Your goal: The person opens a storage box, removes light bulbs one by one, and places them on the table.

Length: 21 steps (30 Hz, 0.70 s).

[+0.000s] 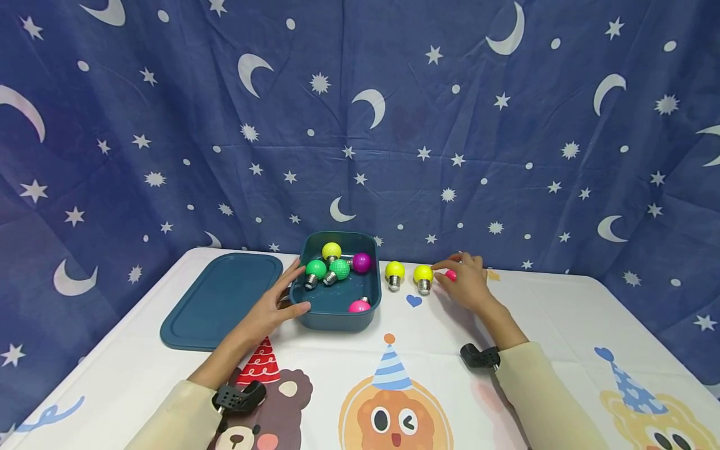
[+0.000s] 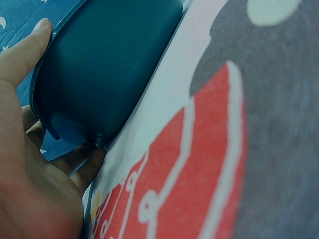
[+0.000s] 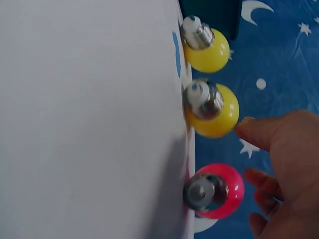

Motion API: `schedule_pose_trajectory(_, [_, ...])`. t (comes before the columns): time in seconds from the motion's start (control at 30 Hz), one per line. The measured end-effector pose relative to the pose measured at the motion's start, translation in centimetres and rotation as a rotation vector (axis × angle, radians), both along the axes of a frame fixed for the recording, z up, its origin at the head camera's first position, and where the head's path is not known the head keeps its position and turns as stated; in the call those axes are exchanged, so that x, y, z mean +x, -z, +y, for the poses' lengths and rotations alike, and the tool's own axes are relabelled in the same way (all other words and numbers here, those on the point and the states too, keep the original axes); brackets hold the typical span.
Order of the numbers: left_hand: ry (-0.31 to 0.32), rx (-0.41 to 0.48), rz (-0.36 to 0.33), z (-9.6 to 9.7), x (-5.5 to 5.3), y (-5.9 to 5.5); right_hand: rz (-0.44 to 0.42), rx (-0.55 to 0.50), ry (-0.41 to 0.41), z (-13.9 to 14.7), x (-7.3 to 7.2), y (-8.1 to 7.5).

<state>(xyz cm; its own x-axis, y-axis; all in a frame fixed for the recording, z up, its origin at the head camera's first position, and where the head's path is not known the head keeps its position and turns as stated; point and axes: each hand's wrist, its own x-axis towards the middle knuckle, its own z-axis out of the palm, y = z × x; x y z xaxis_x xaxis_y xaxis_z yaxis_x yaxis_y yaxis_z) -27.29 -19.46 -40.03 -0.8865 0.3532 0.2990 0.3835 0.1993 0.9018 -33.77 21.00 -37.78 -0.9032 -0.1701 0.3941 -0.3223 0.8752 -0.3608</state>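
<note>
My left hand (image 1: 275, 304) holds the dark teal plastic box (image 1: 336, 322) at its left side, thumb over the front rim and fingers along the wall. In the box lie a yellow bulb (image 1: 331, 250), a smooth green bulb (image 1: 316, 269), a textured green bulb (image 1: 339, 269), a purple bulb (image 1: 362, 263) and a pink bulb (image 1: 359, 306). My right hand (image 1: 468, 280) hovers over the table, a fingertip right at the nearer yellow bulb (image 3: 219, 112). Below its fingers is another pink bulb (image 3: 224, 191), partly hidden in the head view. Another yellow bulb (image 1: 395, 274) is beside the box.
A flat teal lid (image 1: 222, 300) lies left of the box. The white tablecloth (image 1: 427, 350) has printed cartoon figures. A blue curtain (image 1: 360, 125) with moons and stars hangs behind the table's back edge.
</note>
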Motion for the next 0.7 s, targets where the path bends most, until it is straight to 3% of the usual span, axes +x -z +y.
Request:
schedule_pose_trajectory(0.2, [0.002,0.001,0.002,0.0,0.0,0.0,0.031,-0.019,-0.140,-1.3,0.2,-0.3])
schedule_pose_trajectory(0.47, [-0.003,0.000,-0.001,0.1,0.0,-0.2,-0.063,-0.010,-0.097,-3.0,0.8,-0.5])
schedule_pose_trajectory(0.7, [0.004,0.004,-0.007,0.0,0.0,-0.1,-0.095,-0.031,-0.050,-3.8,1.1,-0.2])
